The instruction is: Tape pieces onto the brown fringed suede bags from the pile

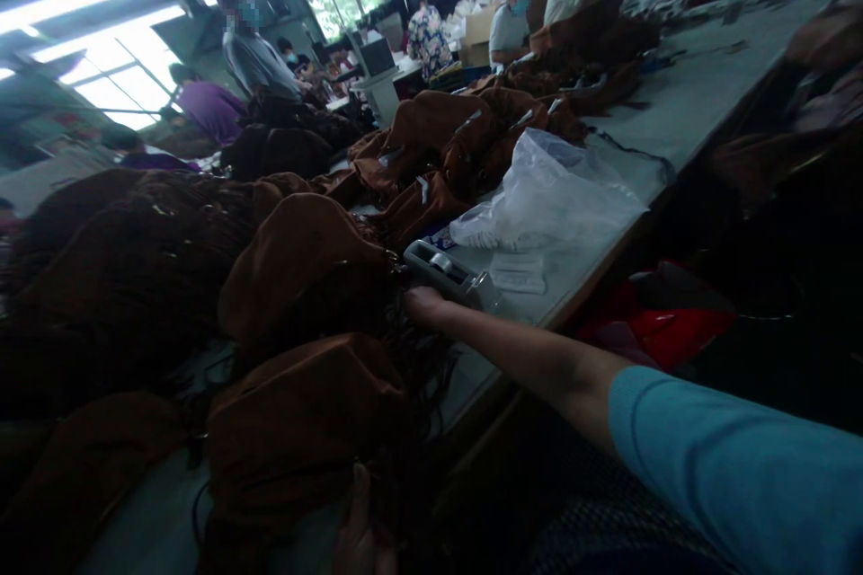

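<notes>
In the head view a brown fabric bag [303, 404] with dark fringe lies nearest me on the table. At its lower right edge is my left hand [364, 526], closed on the bag with one digit pointing up; the rest is in shadow. My right arm stretches across the table, and my right hand [426, 307] is closed at the side of another brown bag [303, 252], beside its metal ring and fringe. Its fingertips are hidden. A grey tape dispenser [449, 272] stands just beyond that hand.
A crumpled clear plastic bag [546, 193] and white slips [518, 272] lie beyond the dispenser. More brown bags [438, 130] are heaped along the table [715, 63]. Dark bags [121, 260] pile up at left. Red material [680, 323] sits below the table edge. Several people work farther back.
</notes>
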Demonstrator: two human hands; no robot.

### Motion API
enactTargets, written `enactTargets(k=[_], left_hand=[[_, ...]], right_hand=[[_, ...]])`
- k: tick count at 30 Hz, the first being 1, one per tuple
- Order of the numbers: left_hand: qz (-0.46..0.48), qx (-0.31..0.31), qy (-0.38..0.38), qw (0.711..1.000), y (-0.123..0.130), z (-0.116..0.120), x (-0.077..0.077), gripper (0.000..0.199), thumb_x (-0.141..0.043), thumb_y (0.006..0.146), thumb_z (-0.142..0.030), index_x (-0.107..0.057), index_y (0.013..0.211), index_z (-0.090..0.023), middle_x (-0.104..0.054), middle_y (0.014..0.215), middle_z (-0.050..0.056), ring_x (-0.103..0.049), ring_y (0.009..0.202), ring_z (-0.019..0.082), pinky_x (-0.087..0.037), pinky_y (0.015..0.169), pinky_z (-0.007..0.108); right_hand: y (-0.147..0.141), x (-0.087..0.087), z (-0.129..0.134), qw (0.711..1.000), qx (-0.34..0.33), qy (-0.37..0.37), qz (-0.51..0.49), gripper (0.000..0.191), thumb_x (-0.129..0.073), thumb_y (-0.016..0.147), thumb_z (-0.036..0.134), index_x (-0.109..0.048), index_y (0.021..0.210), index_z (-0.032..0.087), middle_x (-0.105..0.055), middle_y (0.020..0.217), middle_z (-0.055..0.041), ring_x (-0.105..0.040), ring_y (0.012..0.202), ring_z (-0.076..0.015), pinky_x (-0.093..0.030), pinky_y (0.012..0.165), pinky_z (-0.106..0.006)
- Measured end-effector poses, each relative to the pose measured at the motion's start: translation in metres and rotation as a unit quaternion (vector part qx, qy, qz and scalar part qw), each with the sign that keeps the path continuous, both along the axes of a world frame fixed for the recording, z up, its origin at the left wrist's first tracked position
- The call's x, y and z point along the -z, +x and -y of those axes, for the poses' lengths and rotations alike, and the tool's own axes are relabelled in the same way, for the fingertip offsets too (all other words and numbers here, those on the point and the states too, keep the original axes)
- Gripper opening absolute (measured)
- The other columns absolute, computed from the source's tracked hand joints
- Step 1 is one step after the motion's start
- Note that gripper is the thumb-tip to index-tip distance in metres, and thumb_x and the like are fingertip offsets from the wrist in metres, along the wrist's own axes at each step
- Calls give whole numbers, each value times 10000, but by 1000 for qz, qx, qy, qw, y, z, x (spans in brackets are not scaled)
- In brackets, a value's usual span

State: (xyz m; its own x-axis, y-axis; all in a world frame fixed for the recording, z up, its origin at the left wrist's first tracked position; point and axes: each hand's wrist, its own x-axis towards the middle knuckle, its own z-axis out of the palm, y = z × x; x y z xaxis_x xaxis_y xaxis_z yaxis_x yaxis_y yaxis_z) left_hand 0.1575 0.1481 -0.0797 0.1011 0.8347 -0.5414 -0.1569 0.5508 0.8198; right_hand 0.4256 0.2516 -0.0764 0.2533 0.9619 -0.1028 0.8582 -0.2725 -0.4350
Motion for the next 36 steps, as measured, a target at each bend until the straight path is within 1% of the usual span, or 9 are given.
enactTargets(k=[4,9,14,16,21,25,27,32,36], left_hand=[[24,-4,-26,999,-4,-4,7,323,-508,832,-337,-523,1110,-173,-540,1125,92,-549,957,197,-485,796,400],[43,-10,-48,998,-9,-9,21,301,-498,838,-335,-532,1101,-192,-539,1137,90,-548,962,189,-484,804,387],[48,-11,-68,996,-13,-14,32,316,-496,839,-346,-536,1113,-192,-564,1131,93,-567,969,192,-492,812,389],[51,-7,-73,996,-15,-14,32,285,-504,834,-338,-568,1088,-225,-608,1096,81,-583,989,199,-499,822,367],[71,18,-89,993,-19,-12,26,224,-523,818,-245,-630,1014,-265,-681,988,45,-592,1020,198,-497,864,305],[82,32,-98,991,-18,-10,25,243,-535,812,-240,-624,1038,-246,-684,986,55,-592,1018,206,-489,888,333],[83,29,-102,991,-17,-10,25,227,-522,821,-232,-630,1020,-230,-683,990,58,-592,1018,195,-482,897,319],[84,-26,-110,990,-11,-9,21,200,-471,849,-180,-637,958,-205,-685,984,39,-623,943,134,-494,853,244],[75,-47,-104,991,-6,-6,17,189,-480,842,-158,-643,931,-194,-686,970,34,-642,871,119,-528,741,203]], right_hand=[[-5,-3,-9,1000,9,-14,4,186,-561,729,92,-682,871,93,-674,932,-168,-639,858,-247,-479,680,-270],[7,-18,5,998,29,55,19,254,-503,783,187,-647,992,183,-650,1051,-94,-607,946,-233,-456,692,-263],[18,-17,12,996,28,75,23,220,-479,810,218,-654,938,178,-671,963,-62,-618,866,-199,-435,646,-223],[18,-11,11,997,27,71,29,216,-490,791,161,-649,938,164,-671,948,-70,-622,848,-195,-439,636,-216],[8,1,16,994,23,91,59,328,-417,816,75,-572,1100,131,-591,1129,-138,-601,937,-198,-459,703,-235],[1,7,19,997,-8,49,67,180,-534,779,159,-664,894,112,-657,959,-142,-625,881,-227,-470,687,-243],[-2,11,17,997,-19,27,68,175,-575,753,180,-677,875,108,-670,921,-143,-634,854,-237,-476,674,-248],[-2,17,12,998,-19,13,65,230,-510,775,104,-681,929,94,-666,962,-169,-634,884,-242,-473,685,-256],[3,12,16,999,-8,15,49,223,-530,762,121,-696,910,128,-677,950,-141,-636,870,-227,-462,680,-243]])
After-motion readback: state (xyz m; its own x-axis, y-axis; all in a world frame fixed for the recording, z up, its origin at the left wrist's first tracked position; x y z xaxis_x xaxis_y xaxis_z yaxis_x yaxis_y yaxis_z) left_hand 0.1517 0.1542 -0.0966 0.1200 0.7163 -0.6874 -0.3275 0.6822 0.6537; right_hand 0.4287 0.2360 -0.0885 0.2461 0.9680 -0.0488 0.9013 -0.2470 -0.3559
